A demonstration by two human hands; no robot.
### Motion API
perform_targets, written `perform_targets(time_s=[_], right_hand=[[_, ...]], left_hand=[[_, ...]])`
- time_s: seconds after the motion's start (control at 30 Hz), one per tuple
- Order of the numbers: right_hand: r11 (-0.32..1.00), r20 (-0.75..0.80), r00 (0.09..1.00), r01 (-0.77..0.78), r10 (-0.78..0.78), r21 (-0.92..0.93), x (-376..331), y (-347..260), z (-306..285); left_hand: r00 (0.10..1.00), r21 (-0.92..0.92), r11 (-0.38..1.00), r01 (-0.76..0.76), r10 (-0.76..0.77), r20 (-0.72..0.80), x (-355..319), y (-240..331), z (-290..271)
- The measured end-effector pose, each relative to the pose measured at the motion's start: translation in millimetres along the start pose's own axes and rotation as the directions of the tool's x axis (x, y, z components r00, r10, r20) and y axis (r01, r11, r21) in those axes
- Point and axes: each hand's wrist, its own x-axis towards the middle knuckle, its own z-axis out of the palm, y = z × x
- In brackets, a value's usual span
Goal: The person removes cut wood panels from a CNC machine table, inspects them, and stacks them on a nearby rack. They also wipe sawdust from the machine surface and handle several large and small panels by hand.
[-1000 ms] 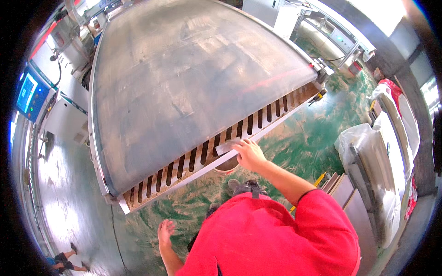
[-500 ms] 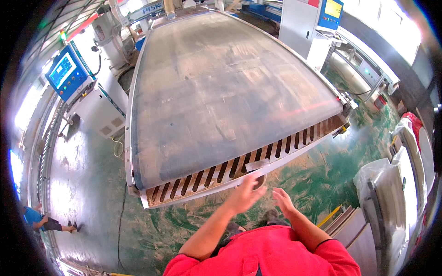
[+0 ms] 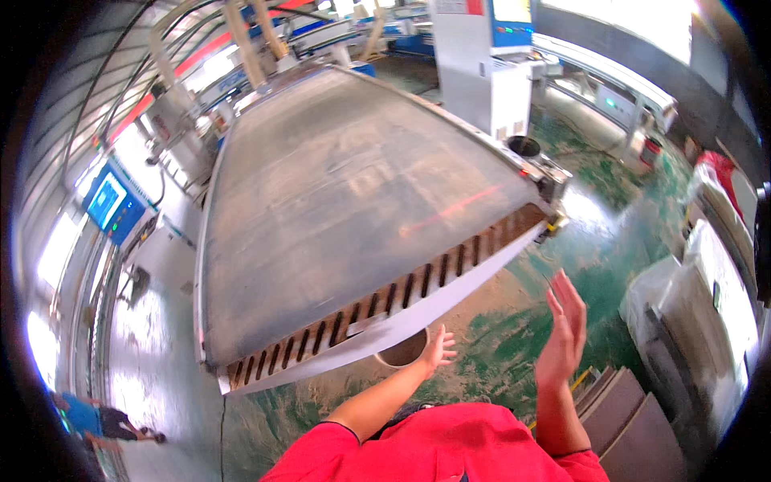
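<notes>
My left hand (image 3: 438, 351) is in front of the machine's near edge, fingers spread, holding nothing. It is closest to a round, open-topped container (image 3: 382, 359) under that edge. My right hand (image 3: 562, 329) is raised farther right over the floor, its fingers stretched out and nothing in it. Ahead lies a long, dusty grey conveyor belt (image 3: 345, 193), marked by a thin red light line. Along its near end runs a brown slotted strip (image 3: 411, 287) with sawdust on it. A small flat pale piece (image 3: 368, 324) rests on that strip.
Sheet panels (image 3: 618, 422) and plastic-wrapped boards (image 3: 683, 321) lean at the right. A blue control panel (image 3: 112, 201) stands left, a white cabinet (image 3: 463, 72) behind the belt's right side. A person in blue (image 3: 84, 416) is at far left. Sawdust covers the green floor (image 3: 498, 321).
My view has swung to the right and up. My hands have moved apart: the right has risen to the right, the left has drawn away from the slotted strip with its fingers spread.
</notes>
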Motion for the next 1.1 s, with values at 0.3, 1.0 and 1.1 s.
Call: perform_targets(time_s=[0.3, 1.0, 1.1], right_hand=[[0.642, -0.255, 0.910, -0.411, 0.326, -0.647, -33.0, 183.5, -208.5], [0.724, -0.208, 0.806, -0.344, 0.554, 0.597, 321.2, 158.6, -446.5], [0.881, -0.655, 0.604, -0.417, 0.453, 0.225, 304.6, 214.1, -509.1]], left_hand=[[0.874, -0.456, 0.890, 0.013, 0.211, 0.437, 9.0, 165.8, 246.9], [0.265, -0.010, 0.853, 0.522, -0.151, 0.952, 369.1, 242.0, 563.6], [0.570, -0.312, 0.901, 0.302, 0.092, 0.816, 424.8, 320.5, 606.1]])
